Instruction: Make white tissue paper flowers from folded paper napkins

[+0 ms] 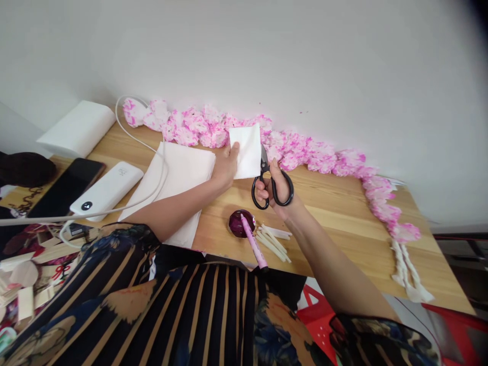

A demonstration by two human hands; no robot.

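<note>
My left hand (227,165) pinches a folded white paper tissue (246,151) by its left side, thumb on top. In my right hand (279,185) is a pair of black-handled scissors (263,161), its blades pointing up along the tissue's right edge. Whether the blades have the paper between them I cannot tell. Below the hands stands a small dark purple bowl (239,223) with a pink marker (253,244) leaning across its rim. Several thin white sticks (272,241) lie beside the bowl. A stack of white tissue sheets (185,157) lies under my left forearm.
A long garland of pink-and-white paper flowers (297,150) runs along the wall and down the table's right side. At left are a white power bank (109,189) with a cable, a black phone (66,185) and a white tissue pack (80,127). The wooden table (335,223) meets the wall behind.
</note>
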